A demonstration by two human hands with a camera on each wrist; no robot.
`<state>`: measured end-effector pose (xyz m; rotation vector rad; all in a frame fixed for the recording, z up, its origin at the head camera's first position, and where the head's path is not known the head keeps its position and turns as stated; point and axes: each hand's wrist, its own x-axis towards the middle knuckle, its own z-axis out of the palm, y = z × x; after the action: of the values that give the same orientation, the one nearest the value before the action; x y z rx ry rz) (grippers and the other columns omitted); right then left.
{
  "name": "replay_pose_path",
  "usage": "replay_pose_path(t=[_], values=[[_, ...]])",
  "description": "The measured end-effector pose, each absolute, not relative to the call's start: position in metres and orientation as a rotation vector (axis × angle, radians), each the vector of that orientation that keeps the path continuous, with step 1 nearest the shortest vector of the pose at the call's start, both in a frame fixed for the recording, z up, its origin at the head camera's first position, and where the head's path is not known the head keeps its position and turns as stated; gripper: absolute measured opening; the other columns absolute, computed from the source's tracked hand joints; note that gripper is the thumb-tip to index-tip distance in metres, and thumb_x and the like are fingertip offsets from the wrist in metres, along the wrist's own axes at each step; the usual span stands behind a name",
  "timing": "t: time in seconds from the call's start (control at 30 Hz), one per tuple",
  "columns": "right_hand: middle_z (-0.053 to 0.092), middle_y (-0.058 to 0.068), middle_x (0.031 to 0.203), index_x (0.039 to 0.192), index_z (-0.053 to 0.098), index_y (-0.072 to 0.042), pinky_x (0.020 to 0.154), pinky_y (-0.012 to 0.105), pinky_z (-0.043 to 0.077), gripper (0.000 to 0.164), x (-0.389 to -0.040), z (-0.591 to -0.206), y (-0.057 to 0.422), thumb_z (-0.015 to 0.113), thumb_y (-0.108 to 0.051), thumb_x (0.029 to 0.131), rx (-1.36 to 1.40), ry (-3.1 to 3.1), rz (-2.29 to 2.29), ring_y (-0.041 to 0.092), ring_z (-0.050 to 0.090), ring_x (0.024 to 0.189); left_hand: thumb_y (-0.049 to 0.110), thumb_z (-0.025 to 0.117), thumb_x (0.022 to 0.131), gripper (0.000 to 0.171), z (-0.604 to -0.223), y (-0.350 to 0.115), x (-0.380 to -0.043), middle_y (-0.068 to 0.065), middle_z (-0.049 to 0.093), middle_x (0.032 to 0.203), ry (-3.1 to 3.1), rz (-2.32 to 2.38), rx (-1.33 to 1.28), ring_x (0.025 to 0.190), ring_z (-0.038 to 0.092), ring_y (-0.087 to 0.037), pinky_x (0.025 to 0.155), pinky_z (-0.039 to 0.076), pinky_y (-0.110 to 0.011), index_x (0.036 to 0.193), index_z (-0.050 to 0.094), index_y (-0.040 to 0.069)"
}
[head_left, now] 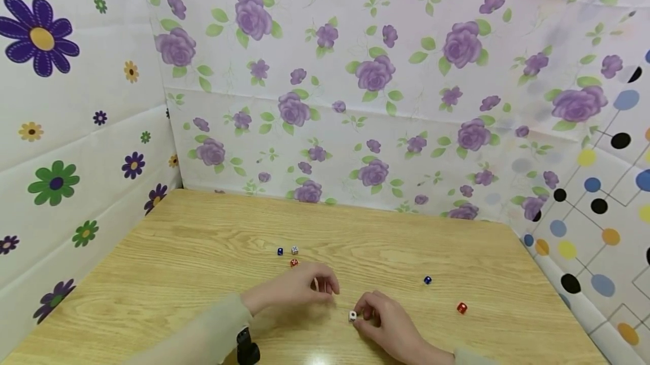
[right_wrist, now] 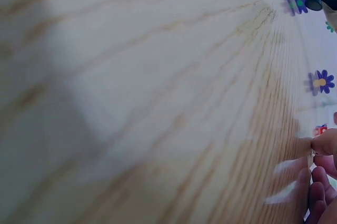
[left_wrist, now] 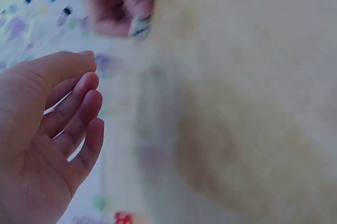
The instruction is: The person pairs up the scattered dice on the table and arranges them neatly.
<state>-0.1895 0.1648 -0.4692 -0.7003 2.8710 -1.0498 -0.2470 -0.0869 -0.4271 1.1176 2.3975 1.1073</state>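
My right hand (head_left: 390, 324) is low over the table, thumb and forefinger pinching a white die (head_left: 352, 316) with dark pips. In the left wrist view this die (left_wrist: 140, 27) sits at the fingertips of the right hand (left_wrist: 115, 3). To the left, my left hand (head_left: 304, 284) hovers with loosely bent fingers and nothing between them; its palm side shows in the left wrist view. Just beyond the left hand lies a red die (head_left: 294, 262), close to a second white die (head_left: 295, 250) and a blue die (head_left: 280, 251).
Off to the right on the wooden table (head_left: 213, 229) lie another blue die (head_left: 427, 280) and another red die (head_left: 462, 308). A flowered cloth (head_left: 345, 145) hangs along the back edge, with patterned cloths at both sides. A black device (head_left: 247, 348) is at the left wrist.
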Motion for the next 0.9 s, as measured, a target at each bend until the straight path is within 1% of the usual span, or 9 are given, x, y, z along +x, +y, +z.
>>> replay_pose_path(t=[0.2, 0.37, 0.47, 0.53, 0.7, 0.8, 0.9], values=[[0.054, -0.009, 0.08, 0.09, 0.064, -0.029, 0.058, 0.018, 0.039, 0.012, -0.189, -0.471, 0.165, 0.075, -0.028, 0.087, -0.704, 2.897, -1.044, -0.002, 0.044, 0.065, 0.014, 0.067, 0.094, 0.01, -0.417, -0.105, -0.269, 0.002, 0.068, 0.091, 2.515, 1.135, 1.171, 0.078, 0.058, -0.002, 0.071, 0.052, -0.023, 0.102, 0.071, 0.01], [0.054, -0.01, 0.08, 0.09, 0.064, -0.03, 0.059, 0.017, 0.039, 0.013, -0.188, -0.472, 0.164, 0.075, -0.027, 0.087, -0.69, 2.899, -1.031, -0.001, 0.044, 0.065, 0.016, 0.065, 0.096, 0.01, -0.409, -0.123, -0.287, 0.002, 0.068, 0.089, 2.604, 1.142, 1.13, 0.075, 0.059, -0.004, 0.069, 0.052, -0.024, 0.103, 0.07, 0.012], [0.054, -0.01, 0.081, 0.09, 0.064, -0.03, 0.058, 0.018, 0.039, 0.012, -0.188, -0.471, 0.164, 0.075, -0.027, 0.087, -0.681, 2.889, -1.026, -0.001, 0.044, 0.065, 0.014, 0.065, 0.095, 0.009, -0.407, -0.133, -0.299, 0.001, 0.068, 0.089, 2.674, 1.143, 1.11, 0.074, 0.059, -0.005, 0.068, 0.052, -0.024, 0.103, 0.07, 0.012], [0.054, -0.01, 0.081, 0.091, 0.064, -0.03, 0.058, 0.018, 0.039, 0.012, -0.189, -0.47, 0.164, 0.075, -0.028, 0.087, -0.683, 2.881, -1.029, -0.001, 0.044, 0.065, 0.014, 0.065, 0.095, 0.01, -0.407, -0.138, -0.305, 0.0, 0.068, 0.091, 2.731, 1.116, 1.073, 0.077, 0.059, -0.005, 0.07, 0.051, -0.023, 0.104, 0.07, 0.011], [0.054, -0.01, 0.082, 0.092, 0.063, -0.03, 0.058, 0.018, 0.039, 0.01, -0.188, -0.469, 0.164, 0.073, -0.03, 0.089, -0.676, 2.845, -1.027, -0.001, 0.043, 0.065, 0.013, 0.066, 0.094, 0.012, -0.407, -0.146, -0.313, -0.001, 0.068, 0.091, 2.804, 1.041, 0.99, 0.078, 0.058, -0.006, 0.071, 0.049, -0.022, 0.103, 0.07, 0.007], [0.054, -0.009, 0.082, 0.092, 0.063, -0.03, 0.058, 0.018, 0.039, 0.01, -0.188, -0.468, 0.164, 0.073, -0.029, 0.089, -0.676, 2.842, -1.034, -0.001, 0.043, 0.065, 0.011, 0.067, 0.093, 0.012, -0.41, -0.15, -0.316, -0.002, 0.068, 0.09, 2.836, 0.987, 0.977, 0.078, 0.057, -0.008, 0.071, 0.048, -0.023, 0.103, 0.069, 0.005], [0.055, -0.008, 0.082, 0.091, 0.064, -0.028, 0.058, 0.018, 0.039, 0.011, -0.188, -0.466, 0.163, 0.074, -0.028, 0.088, -0.686, 2.849, -1.044, -0.001, 0.043, 0.065, 0.011, 0.068, 0.092, 0.013, -0.413, -0.153, -0.32, -0.003, 0.068, 0.093, 2.869, 0.923, 0.954, 0.082, 0.058, -0.011, 0.074, 0.048, -0.026, 0.104, 0.07, 0.005]])
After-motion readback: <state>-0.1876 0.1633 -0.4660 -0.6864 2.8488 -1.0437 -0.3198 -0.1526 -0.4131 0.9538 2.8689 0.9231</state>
